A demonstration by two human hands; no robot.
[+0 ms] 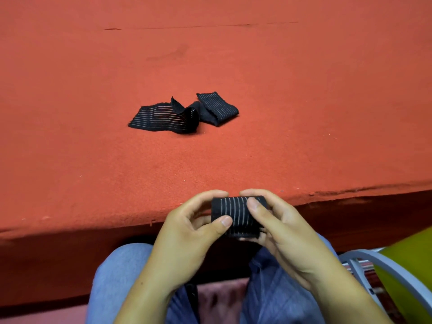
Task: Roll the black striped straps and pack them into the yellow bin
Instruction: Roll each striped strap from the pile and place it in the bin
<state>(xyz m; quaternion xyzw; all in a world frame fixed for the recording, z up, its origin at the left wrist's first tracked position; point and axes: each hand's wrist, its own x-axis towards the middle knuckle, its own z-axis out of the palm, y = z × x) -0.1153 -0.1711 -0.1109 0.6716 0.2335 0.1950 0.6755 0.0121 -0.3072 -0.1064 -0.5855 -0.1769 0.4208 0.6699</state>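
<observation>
A rolled black strap with thin pale stripes (236,215) is held in front of the table's near edge, above my lap. My left hand (187,239) grips its left side, thumb lying across the front. My right hand (282,232) grips its right side, thumb pressed on the top. A second black striped strap (184,114) lies loose and twisted on the red table surface (304,125), partly folded at its right end. A piece of the yellow bin (411,265) shows at the lower right edge.
The red felt-covered table fills the upper view, with its front edge (93,226) running just beyond my hands. A grey chair frame (374,260) curves beside the yellow bin at the lower right. My knees in blue jeans (117,277) are below.
</observation>
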